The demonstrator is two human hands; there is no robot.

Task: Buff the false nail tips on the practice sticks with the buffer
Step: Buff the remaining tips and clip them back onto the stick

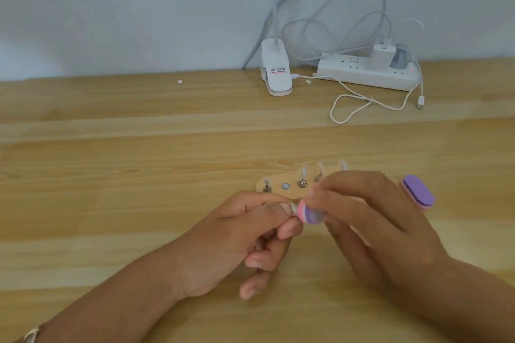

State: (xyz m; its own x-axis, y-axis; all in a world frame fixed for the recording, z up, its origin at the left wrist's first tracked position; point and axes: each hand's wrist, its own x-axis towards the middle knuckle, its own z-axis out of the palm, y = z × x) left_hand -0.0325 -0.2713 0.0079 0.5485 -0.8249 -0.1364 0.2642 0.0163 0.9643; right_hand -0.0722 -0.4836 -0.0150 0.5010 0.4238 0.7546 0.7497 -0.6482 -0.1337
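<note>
Lower centre of frame: my left hand [242, 234] pinches one nail tip [293, 207] between thumb and forefinger. My right hand [370, 220] grips the buffer [310, 215], its end touching that tip. Just above, the holder [278, 189] carries four sticks [302, 179] and one empty socket. Whether their tips are buffed, I cannot tell. Judgement: work mid-course.
</note>
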